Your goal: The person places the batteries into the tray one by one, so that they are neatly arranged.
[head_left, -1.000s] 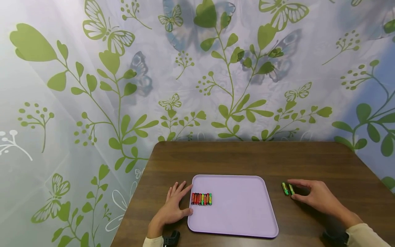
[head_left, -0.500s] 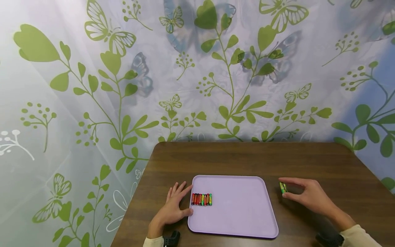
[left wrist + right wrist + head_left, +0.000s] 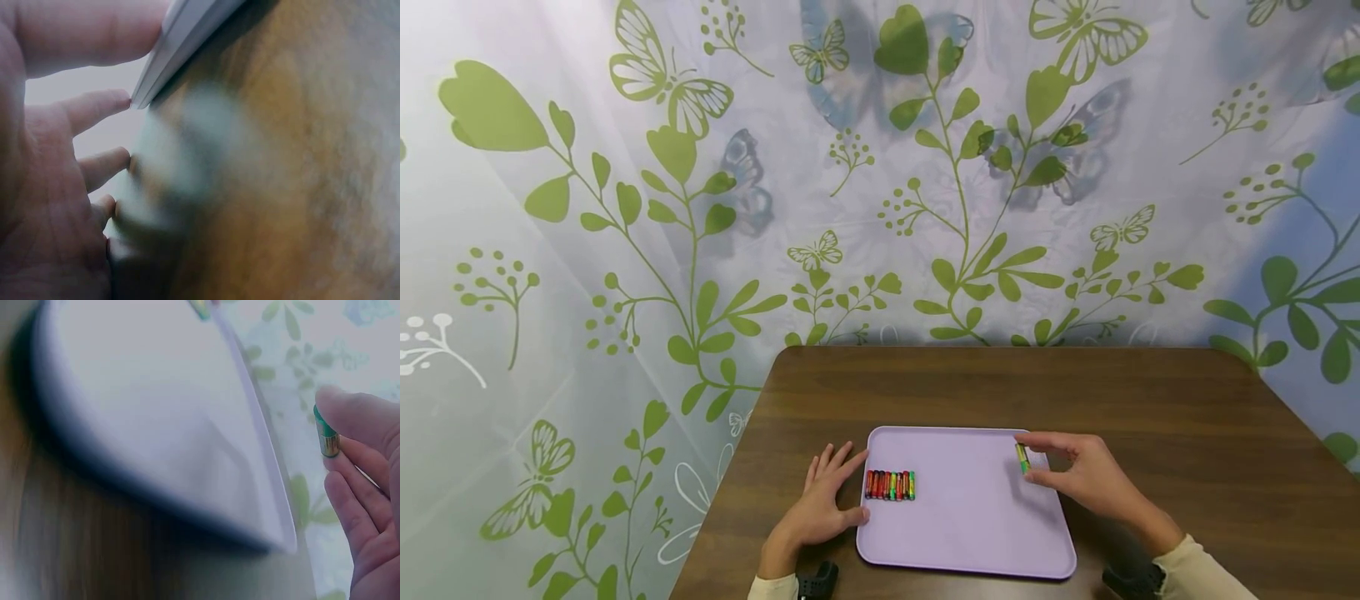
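Note:
Between thumb and fingertips, my right hand [image 3: 1093, 475] pinches small green-and-yellow batteries [image 3: 1023, 459] above the right side of the lilac tray [image 3: 970, 533]. In the right wrist view one green battery [image 3: 326, 434] with a gold band shows below the thumb; any other is hidden there. My left hand [image 3: 820, 504] lies at the tray's left edge, fingers spread and fairly straight, thumb and index finger touching the rim. Inside the tray, near that hand, stands a tight side-by-side row of red and green batteries [image 3: 890, 485].
The tray sits on a dark brown wooden table [image 3: 970, 383]. Behind the table hangs a pale curtain [image 3: 850, 192] printed with green leaves and butterflies. Dark wrist straps [image 3: 820, 579] show at both sleeves.
The right hand has gathered the two green batteries from the table right of the tray and carried them left over the tray's right edge. The left hand and battery row have stayed put.

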`<state>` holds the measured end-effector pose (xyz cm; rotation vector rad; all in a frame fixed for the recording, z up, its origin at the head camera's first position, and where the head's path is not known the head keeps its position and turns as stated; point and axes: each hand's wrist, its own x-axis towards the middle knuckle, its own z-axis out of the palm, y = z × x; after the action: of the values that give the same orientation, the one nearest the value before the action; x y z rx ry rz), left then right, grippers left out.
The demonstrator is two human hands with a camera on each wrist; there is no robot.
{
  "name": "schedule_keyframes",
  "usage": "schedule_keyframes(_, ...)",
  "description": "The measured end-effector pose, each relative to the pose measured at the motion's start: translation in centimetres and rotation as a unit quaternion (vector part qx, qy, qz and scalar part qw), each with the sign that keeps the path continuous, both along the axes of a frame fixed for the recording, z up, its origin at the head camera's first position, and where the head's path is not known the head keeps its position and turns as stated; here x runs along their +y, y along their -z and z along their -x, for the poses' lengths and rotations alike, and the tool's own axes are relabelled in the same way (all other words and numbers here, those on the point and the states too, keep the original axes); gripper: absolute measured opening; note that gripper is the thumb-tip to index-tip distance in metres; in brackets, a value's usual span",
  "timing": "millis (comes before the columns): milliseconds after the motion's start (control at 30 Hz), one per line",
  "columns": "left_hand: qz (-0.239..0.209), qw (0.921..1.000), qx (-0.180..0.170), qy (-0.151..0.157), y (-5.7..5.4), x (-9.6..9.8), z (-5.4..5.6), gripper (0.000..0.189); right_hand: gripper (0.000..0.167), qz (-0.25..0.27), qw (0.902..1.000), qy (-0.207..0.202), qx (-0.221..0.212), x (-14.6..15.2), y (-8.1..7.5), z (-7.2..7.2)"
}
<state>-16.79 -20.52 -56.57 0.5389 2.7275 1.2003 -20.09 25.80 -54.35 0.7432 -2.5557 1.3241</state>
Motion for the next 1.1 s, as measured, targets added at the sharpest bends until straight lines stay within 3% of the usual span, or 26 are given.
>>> schedule_keyframes(200,0.012,0.9999,0.000,-0.004,0.1,0.0,0.1,0.089,0.052,0.039,0.9983,-0.042,-0.010,-3.5,0.4,0.4)
schedule_keyframes(400,-0.021,0.9997,0.010,0.001,0.2,-0.1,0.0,0.088,0.051,0.052,0.9969,-0.058,0.001,-7.2,0.7,0.5)
schedule_keyframes(667,-0.050,0.9981,0.036,0.010,1.4,-0.4,0.3,0.085,0.049,0.025,0.9977,-0.063,-0.005,-11.2,1.5,0.3)
schedule_keyframes(833,-0.050,0.9978,0.043,0.005,2.1,-0.4,0.5,0.085,0.047,-0.002,0.9969,-0.076,0.019,-13.1,2.0,0.2)
schedule_keyframes(1033,-0.022,0.9996,0.020,-0.002,1.1,-0.2,0.2,0.087,0.048,-0.022,0.9957,-0.080,0.041,-14.9,2.8,-0.2)
schedule_keyframes(1100,-0.016,0.9997,0.018,-0.004,1.3,-0.2,0.2,0.087,0.050,-0.033,0.9952,-0.075,0.053,-15.3,3.0,-0.3)
